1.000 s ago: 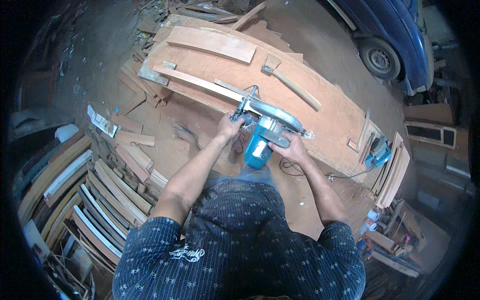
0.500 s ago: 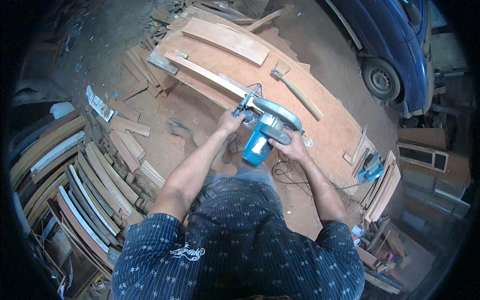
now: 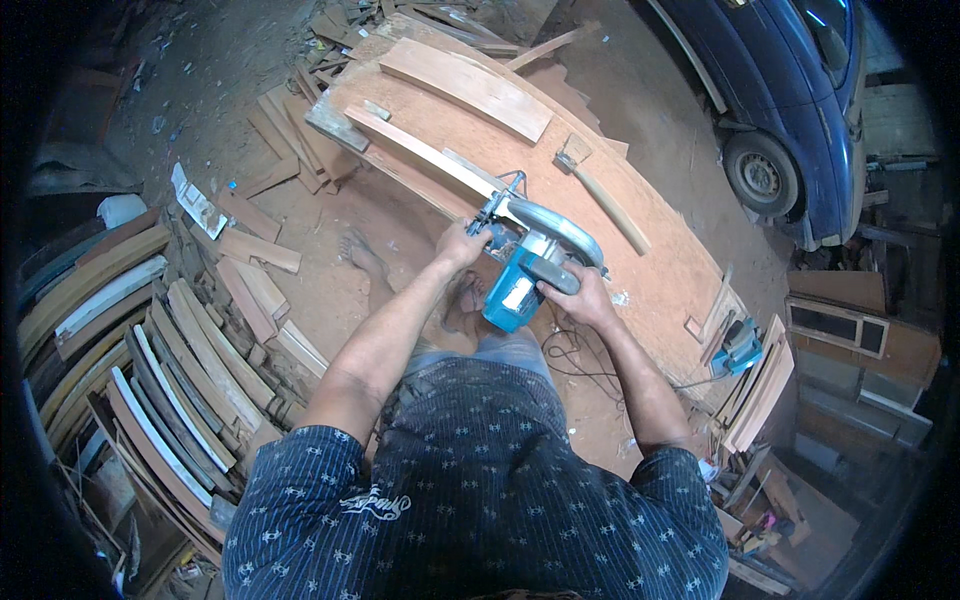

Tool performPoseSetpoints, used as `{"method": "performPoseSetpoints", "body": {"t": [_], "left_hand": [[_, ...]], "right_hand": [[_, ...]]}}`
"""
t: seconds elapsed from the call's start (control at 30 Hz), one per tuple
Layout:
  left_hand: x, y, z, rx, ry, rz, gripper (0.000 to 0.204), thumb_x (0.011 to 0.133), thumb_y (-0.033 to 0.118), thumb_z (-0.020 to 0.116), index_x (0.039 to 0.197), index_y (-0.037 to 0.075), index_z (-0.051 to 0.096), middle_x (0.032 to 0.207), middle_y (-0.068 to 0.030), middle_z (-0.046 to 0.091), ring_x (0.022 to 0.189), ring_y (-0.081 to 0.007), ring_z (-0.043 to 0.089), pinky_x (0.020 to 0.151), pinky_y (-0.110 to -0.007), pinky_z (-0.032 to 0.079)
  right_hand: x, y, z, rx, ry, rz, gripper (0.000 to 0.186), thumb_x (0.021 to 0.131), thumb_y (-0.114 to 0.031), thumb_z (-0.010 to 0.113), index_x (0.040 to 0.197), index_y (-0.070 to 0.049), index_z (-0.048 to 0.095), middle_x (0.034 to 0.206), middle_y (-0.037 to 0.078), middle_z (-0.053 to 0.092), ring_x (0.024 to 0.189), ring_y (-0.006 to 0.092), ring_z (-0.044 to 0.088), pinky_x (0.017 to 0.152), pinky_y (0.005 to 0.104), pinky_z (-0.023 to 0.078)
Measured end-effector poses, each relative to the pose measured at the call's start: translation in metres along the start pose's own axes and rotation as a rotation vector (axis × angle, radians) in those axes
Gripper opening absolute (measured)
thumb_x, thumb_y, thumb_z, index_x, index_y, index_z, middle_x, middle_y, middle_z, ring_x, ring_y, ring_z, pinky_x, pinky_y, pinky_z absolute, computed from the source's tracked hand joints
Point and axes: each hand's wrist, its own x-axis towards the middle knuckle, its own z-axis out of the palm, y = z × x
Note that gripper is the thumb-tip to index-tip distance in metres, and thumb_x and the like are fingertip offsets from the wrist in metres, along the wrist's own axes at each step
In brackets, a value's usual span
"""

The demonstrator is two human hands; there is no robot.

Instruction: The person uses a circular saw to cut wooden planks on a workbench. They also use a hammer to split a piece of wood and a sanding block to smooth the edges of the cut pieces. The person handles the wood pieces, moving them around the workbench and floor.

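A teal circular saw [image 3: 515,292] with a grey blade guard is held in both my hands at the near edge of the workbench [image 3: 600,270]. My right hand [image 3: 580,295] wraps round its rear handle. At the saw's front left, my left hand [image 3: 463,243] is closed on the front part of the saw. The saw's base meets the near end of a long narrow board [image 3: 425,150] standing along the bench edge. Whether the blade touches the wood is hidden by the guard.
On the bench lie a wide plank [image 3: 465,88], an adze-like tool [image 3: 610,210] with a wooden handle, and a second teal power tool [image 3: 738,347]. A cord [image 3: 575,350] loops below the saw. Stacked boards [image 3: 170,370] fill the left; a blue car [image 3: 790,90] stands far right.
The view has shifted slightly, so the bench and its boards sit a little farther right. Both hands keep their hold on the saw, which stays almost in place at the board's end.
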Motion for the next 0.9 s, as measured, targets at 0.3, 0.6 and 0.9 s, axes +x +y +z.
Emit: {"method": "performPoseSetpoints", "body": {"t": [0.3,0.6,0.9], "left_hand": [[0.011,-0.004,-0.022,0.02,-0.018,-0.003,0.053,0.082,0.048,0.071,0.113,0.005,0.071,0.111,-0.0201,0.074,0.109,-0.0356,0.069,0.095,-0.044,0.052],[0.023,-0.01,-0.041,-0.048,-0.047,-0.048,0.047,0.083,0.041,0.075,0.111,0.004,0.07,0.108,-0.0184,0.075,0.106,-0.0327,0.07,0.093,-0.043,0.053],[0.055,-0.047,-0.041,-0.203,-0.038,-0.005,0.044,0.081,0.033,0.079,0.106,-0.001,0.069,0.101,-0.0186,0.074,0.096,-0.029,0.071,0.086,-0.04,0.054]], "right_hand": [[0.016,-0.016,0.01,-0.035,-0.01,-0.025,0.047,0.081,-0.042,0.08,0.106,-0.002,0.075,0.095,0.024,0.074,0.092,0.0385,0.073,0.083,0.0453,0.055],[0.032,-0.035,0.016,-0.042,-0.05,0.023,0.044,0.082,-0.042,0.079,0.107,-0.006,0.075,0.096,0.023,0.074,0.091,0.0379,0.072,0.082,0.0452,0.055],[0.046,-0.051,0.03,-0.044,-0.054,0.03,0.044,0.082,-0.042,0.079,0.107,-0.006,0.075,0.096,0.022,0.073,0.092,0.0384,0.072,0.082,0.0455,0.055]]}}
